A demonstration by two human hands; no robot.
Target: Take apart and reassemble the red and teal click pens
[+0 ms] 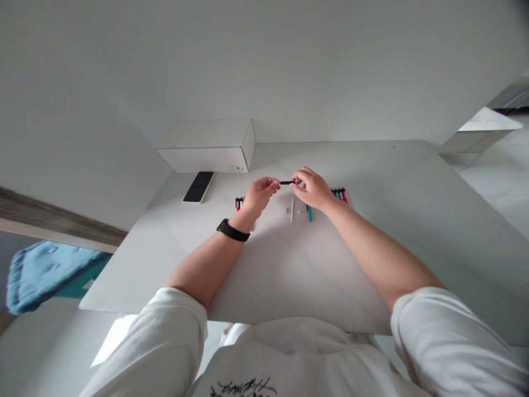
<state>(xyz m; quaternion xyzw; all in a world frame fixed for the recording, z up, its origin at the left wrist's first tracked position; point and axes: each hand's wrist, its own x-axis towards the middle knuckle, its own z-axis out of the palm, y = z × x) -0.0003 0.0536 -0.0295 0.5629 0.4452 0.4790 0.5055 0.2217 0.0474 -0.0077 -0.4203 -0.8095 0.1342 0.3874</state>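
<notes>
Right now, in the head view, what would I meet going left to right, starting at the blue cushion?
Blue cushion → phone → left hand → slim black piece → right hand → row of slim black, red and teal items.

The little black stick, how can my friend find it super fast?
Find the big white table, then the left hand and right hand close together over its middle. The black stick runs between them. Unlike the blue stick lying on the table, it's dark and held.
</notes>
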